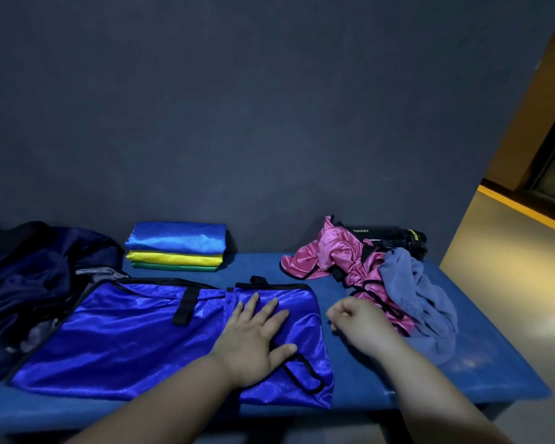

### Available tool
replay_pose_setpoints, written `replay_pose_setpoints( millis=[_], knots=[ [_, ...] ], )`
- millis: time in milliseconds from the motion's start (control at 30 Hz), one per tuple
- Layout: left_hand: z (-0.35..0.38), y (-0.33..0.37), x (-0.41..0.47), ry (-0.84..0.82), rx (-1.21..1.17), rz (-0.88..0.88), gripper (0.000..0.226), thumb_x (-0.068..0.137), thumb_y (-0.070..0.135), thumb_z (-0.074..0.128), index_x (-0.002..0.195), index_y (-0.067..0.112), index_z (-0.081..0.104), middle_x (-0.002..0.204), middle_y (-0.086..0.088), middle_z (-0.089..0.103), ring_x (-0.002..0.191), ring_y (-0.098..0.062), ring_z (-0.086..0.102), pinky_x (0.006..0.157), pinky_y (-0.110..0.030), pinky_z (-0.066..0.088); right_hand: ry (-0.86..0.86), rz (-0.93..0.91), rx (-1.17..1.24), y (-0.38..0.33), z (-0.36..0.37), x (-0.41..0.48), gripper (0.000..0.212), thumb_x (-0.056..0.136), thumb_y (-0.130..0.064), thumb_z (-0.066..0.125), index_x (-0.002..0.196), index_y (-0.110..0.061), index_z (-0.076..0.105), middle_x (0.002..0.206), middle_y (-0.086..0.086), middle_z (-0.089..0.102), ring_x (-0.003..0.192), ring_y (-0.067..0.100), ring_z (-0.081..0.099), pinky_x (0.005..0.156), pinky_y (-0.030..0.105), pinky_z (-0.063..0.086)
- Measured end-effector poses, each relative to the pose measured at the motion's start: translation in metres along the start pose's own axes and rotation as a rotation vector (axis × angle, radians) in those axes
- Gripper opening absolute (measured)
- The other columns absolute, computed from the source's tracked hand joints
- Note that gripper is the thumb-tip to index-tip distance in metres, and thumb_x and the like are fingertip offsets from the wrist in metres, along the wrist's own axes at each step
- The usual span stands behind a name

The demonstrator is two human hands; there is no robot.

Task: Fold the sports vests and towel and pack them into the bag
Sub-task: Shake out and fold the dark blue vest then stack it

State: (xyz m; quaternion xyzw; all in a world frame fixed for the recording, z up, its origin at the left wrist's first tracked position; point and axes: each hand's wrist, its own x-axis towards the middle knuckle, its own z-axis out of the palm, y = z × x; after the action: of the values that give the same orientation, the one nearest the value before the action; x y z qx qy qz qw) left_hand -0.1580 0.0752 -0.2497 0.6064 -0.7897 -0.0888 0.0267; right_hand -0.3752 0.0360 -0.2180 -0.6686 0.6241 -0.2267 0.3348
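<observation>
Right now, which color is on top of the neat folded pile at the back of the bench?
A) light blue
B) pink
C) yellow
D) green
A: the light blue vest lies on top, with the yellow vest under it and the green vest at the bottom.

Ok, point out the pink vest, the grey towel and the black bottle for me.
pink vest [314, 256]: head view, on the shiny crumpled fabric at its left side.
grey towel [410, 293]: head view, on the middle of the heap.
black bottle [386, 236]: head view, on the body beside the white lettering.
</observation>
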Motion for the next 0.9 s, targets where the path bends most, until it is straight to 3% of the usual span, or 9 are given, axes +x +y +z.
replay_pose_setpoints(
  millis=[67,133,167,233,300,400,533,667,900],
  knots=[
    [-0.003,0.007,0.001,0.102,-0.039,-0.016,0.099,0.071,0.086,0.0,0.151,0.032,0.022,0.162,0.009,0.011,0.149,-0.016,-0.006,0.119,-0.034,-0.008,0.072,0.016,-0.046,0.001,0.005,0.012,0.022,0.097,-0.028,0.053,0.08,-0.018,0.063,0.085,-0.004,0.069,0.077,0.015,0.061,0.068,0.026,0.044],
    [-0.007,0.018,0.004,0.14,-0.067,-0.05,0.083,0.084,0.079,0.015,0.148,0.029,0.03,0.159,0.01,0.021,0.149,-0.013,0.002,0.119,-0.031,-0.002,0.09,0.034,-0.067,0.0,0.008,0.023,0.024,0.098,-0.029,0.049,0.082,-0.017,0.062,0.09,0.0,0.068,0.081,0.019,0.06,0.07,0.026,0.04],
    [-0.007,0.023,0.008,0.135,-0.085,-0.068,0.085,0.082,0.08,0.017,0.148,0.028,0.03,0.159,0.009,0.022,0.149,-0.013,0.003,0.12,-0.031,0.001,0.092,0.04,-0.084,-0.001,0.01,0.029,0.026,0.098,-0.03,0.047,0.082,-0.016,0.061,0.09,0.002,0.068,0.081,0.02,0.059,0.069,0.026,0.039],
    [-0.006,0.031,0.013,0.091,-0.067,-0.091,0.103,0.07,0.086,0.01,0.151,0.024,0.024,0.161,0.005,0.018,0.149,-0.016,0.001,0.121,-0.033,0.0,0.079,0.06,-0.128,-0.004,0.013,0.04,0.031,0.099,-0.032,0.044,0.081,-0.013,0.06,0.088,0.006,0.067,0.079,0.023,0.058,0.069,0.029,0.041],
    [-0.004,0.032,0.018,0.017,-0.009,-0.114,0.106,0.073,0.088,0.021,0.155,0.021,0.011,0.163,0.001,0.005,0.15,-0.02,-0.006,0.121,-0.04,-0.005,0.046,0.083,-0.164,-0.006,0.017,0.051,0.037,0.1,-0.035,0.043,0.076,-0.01,0.058,0.081,0.007,0.063,0.075,0.024,0.057,0.065,0.03,0.041],
    [0.001,0.03,0.019,-0.084,0.038,-0.14,0.113,0.073,0.089,0.031,0.155,0.021,-0.007,0.162,0.001,-0.012,0.148,-0.024,-0.018,0.119,-0.049,-0.012,0.005,0.109,-0.22,-0.01,0.021,0.061,0.046,0.099,-0.042,0.045,0.061,-0.016,0.042,0.062,0.0,0.048,0.057,0.017,0.045,0.05,0.029,0.03],
    [0.007,0.026,0.019,-0.134,0.022,-0.15,0.122,0.064,0.095,0.026,0.153,0.022,-0.015,0.161,0.003,-0.018,0.145,-0.023,-0.026,0.116,-0.051,-0.017,-0.026,0.098,-0.177,-0.014,0.026,0.07,0.048,0.096,-0.041,0.054,0.059,-0.015,0.039,0.058,0.001,0.044,0.054,0.019,0.042,0.053,0.03,0.033],
    [0.007,0.027,0.019,-0.122,0.023,-0.128,0.13,0.05,0.097,0.011,0.152,0.023,-0.018,0.16,0.003,-0.021,0.144,-0.023,-0.029,0.116,-0.051,-0.018,0.004,0.089,-0.098,-0.015,0.031,0.077,0.028,0.095,-0.032,0.057,0.074,-0.015,0.049,0.073,0.003,0.054,0.068,0.02,0.05,0.068,0.032,0.046],
    [0.008,0.027,0.018,-0.118,0.028,-0.127,0.13,0.049,0.097,0.012,0.152,0.025,-0.02,0.16,0.003,-0.022,0.143,-0.024,-0.031,0.115,-0.053,-0.019,0.126,-0.031,-0.013,-0.017,0.04,0.072,0.024,0.098,-0.026,0.053,0.075,-0.022,0.045,0.069,-0.006,0.051,0.059,0.011,0.046,0.055,0.027,0.036]
  ],
)
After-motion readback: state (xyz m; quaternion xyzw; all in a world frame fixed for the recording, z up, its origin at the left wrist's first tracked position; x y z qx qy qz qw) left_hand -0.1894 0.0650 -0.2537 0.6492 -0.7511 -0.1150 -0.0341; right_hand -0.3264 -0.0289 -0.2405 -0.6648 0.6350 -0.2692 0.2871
